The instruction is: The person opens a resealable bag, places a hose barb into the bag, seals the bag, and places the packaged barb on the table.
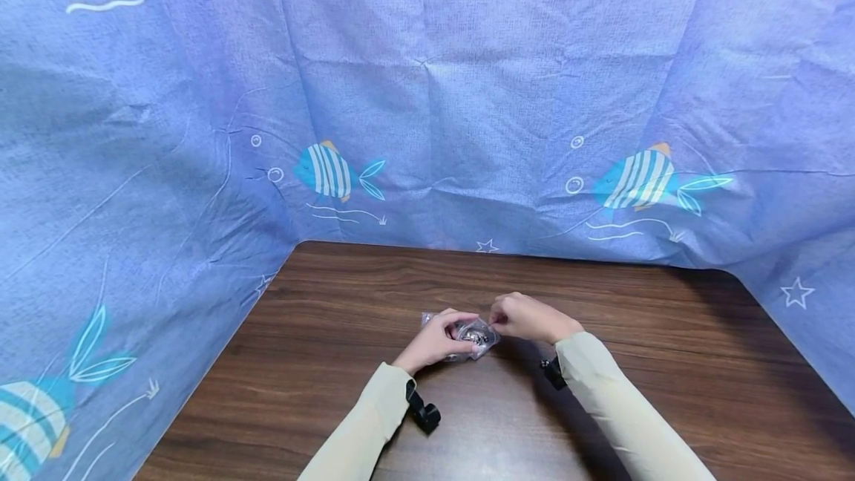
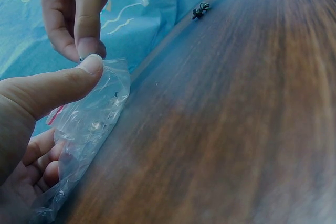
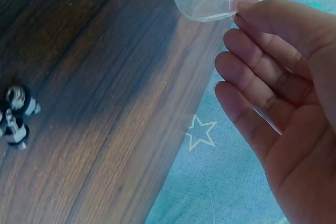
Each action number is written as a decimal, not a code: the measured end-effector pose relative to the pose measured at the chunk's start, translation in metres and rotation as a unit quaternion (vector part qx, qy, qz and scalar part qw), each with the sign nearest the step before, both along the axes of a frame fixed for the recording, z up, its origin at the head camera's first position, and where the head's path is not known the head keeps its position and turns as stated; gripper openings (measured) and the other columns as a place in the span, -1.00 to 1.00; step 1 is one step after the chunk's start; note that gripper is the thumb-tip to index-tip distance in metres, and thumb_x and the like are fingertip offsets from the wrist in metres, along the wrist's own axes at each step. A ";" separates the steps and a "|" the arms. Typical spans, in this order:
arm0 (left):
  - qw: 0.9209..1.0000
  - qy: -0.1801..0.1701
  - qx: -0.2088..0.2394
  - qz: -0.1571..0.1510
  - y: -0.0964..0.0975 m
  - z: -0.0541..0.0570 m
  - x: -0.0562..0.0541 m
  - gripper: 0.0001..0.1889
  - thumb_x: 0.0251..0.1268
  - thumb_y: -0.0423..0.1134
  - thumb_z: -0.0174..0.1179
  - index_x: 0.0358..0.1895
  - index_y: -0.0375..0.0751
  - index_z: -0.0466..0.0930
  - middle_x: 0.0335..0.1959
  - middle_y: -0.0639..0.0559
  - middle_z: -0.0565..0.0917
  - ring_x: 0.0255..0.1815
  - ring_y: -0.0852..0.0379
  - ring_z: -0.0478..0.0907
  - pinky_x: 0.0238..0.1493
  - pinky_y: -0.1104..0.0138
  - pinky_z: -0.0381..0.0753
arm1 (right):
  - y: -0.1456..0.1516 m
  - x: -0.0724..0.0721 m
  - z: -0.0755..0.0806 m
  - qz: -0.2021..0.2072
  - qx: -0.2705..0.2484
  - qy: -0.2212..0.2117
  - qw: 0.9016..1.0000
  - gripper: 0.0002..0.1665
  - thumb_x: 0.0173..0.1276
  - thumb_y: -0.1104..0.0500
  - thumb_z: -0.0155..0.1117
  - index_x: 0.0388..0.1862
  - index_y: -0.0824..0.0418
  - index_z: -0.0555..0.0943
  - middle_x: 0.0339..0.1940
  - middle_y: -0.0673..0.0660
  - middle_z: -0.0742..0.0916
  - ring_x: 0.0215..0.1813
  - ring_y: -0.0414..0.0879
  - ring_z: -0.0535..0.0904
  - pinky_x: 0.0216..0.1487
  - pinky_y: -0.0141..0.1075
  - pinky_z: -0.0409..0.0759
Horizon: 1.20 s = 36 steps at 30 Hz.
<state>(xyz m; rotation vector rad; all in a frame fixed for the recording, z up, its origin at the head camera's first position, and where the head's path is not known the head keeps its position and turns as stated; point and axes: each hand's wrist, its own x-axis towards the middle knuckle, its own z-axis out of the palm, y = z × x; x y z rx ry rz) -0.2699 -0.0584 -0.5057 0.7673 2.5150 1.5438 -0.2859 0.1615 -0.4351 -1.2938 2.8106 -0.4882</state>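
My left hand (image 1: pixel 441 338) grips a clear zip bag (image 2: pixel 100 108), thumb near its mouth and fingers curled behind it. A red line runs along the bag's mouth. Shiny small metal parts (image 1: pixel 476 338) lie inside the bag; their kind is too small to make out. At the bag's mouth, my right hand (image 1: pixel 528 316) pinches a tiny dark piece (image 3: pixel 238 14) between thumb and index finger. Most of this piece is hidden by the fingertips. The other right fingers are loosely bent in the right wrist view.
Brown wooden table (image 1: pixel 320 318) lies under both hands. A blue fish-print cloth (image 1: pixel 427 95) hangs behind and at the sides. Small black and silver items (image 3: pixel 18 111) show at the right wrist view's left edge. A small dark item (image 2: pixel 200 10) appears in the left wrist view.
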 end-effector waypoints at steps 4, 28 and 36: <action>1.000 0.002 -0.006 0.001 0.000 0.000 0.000 -0.44 0.01 -0.19 0.46 0.17 -0.12 0.59 -0.19 -0.08 0.57 -0.36 0.22 0.37 -0.33 0.48 0.36 | -0.002 -0.001 0.000 -0.001 0.002 -0.002 1.000 -0.95 0.20 0.27 0.33 -0.45 0.15 0.67 -0.45 -0.08 0.66 -0.42 -0.35 0.49 -0.33 -0.45 0.54; 1.000 0.004 -0.008 0.002 0.000 0.001 -0.001 -0.45 0.02 -0.19 0.46 0.17 -0.13 0.59 -0.20 -0.07 0.56 -0.39 0.26 0.36 -0.35 0.49 0.37 | 0.004 0.002 0.003 -0.002 -0.006 -0.047 0.999 -0.95 0.20 0.24 0.37 -0.40 0.21 0.68 -0.43 -0.06 0.68 -0.38 -0.31 0.56 -0.27 -0.42 0.58; 1.000 0.005 -0.007 0.003 0.000 0.000 0.000 -0.45 0.01 -0.20 0.46 0.16 -0.14 0.59 -0.19 -0.06 0.57 -0.37 0.22 0.38 -0.34 0.48 0.37 | 0.014 0.006 0.006 -0.005 -0.013 -0.055 0.998 -0.95 0.16 0.25 0.40 -0.40 0.22 0.69 -0.43 -0.04 0.70 -0.36 -0.27 0.60 -0.26 -0.40 0.60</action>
